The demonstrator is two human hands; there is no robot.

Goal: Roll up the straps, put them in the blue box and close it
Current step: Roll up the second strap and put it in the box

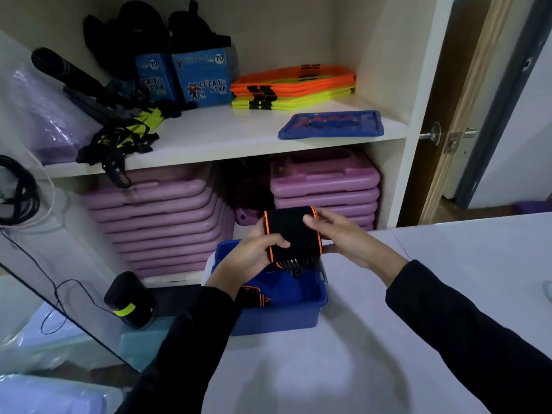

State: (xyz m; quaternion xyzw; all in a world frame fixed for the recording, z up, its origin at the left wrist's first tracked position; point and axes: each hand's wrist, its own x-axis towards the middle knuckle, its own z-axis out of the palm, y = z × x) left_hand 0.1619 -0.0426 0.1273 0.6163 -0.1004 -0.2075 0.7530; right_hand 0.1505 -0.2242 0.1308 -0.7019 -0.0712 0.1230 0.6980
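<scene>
Above the open blue box (277,312), we gripped the black, orange-edged strap (291,234) with our left hand (254,252) and right hand (343,237); another strap (254,295) lay inside the box.

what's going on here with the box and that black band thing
A person is rolling a black strap with orange edging over an open blue box on a white table. The left hand grips one side of it and the right hand holds the other. Another orange-edged strap already lies in the box. The blue lid sits on the shelf behind, so the box is not yet closed.
</scene>
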